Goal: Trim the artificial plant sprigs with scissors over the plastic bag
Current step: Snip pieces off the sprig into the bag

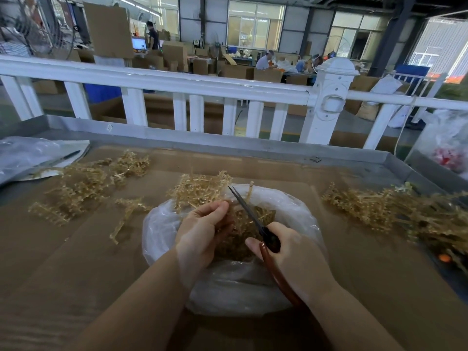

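An open clear plastic bag (298, 211) lies on the cardboard-covered table in front of me, with tan plant trimmings (243, 239) inside. My left hand (202, 231) pinches a tan artificial sprig (200, 191) over the bag's far left rim. My right hand (291, 257) grips brown-handled scissors (255, 219), whose dark blades are slightly parted and point up-left, right beside the left fingertips and the sprig's stem.
Loose sprigs lie in a pile at the left (83, 186) and in a larger heap at the right (395, 214). A grey plastic bag with a pen (38, 155) sits far left. A white railing (202, 84) runs behind the table's metal rim (228, 143).
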The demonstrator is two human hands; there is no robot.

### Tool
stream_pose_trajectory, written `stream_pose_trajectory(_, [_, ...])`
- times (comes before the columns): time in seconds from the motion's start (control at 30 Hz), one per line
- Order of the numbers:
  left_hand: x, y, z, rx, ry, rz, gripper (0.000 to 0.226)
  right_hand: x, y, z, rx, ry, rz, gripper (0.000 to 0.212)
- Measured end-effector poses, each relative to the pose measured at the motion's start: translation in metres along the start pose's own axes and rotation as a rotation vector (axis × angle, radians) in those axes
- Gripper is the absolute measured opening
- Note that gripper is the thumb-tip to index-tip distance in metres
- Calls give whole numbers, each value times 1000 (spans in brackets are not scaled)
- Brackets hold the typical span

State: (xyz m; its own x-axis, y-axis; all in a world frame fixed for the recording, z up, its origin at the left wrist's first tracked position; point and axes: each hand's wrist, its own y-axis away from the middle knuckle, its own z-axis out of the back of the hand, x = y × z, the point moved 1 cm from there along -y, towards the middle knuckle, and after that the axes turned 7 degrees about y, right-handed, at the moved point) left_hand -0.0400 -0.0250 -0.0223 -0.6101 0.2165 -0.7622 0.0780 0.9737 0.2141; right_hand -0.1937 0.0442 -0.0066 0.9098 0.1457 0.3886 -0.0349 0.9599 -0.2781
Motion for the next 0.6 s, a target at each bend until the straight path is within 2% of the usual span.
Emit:
stream_pose_trajectory(0.07, [0,0,1,-9,-16,-9,4,1,0,2,-15,-48,7,31])
stream_pose_trajectory(0.13, [1,1,0,2,-32,-22,11,3,0,2,-3,-59,23,28])
stream_pose_trajectory(0.3, [1,3,-2,16,-26,-33,21,2,2,-1,-14,63,61,36])
stream_pose_trajectory(0.6, [1,5,-3,33,-7,-5,26,1,2,-8,-74,211,71,37])
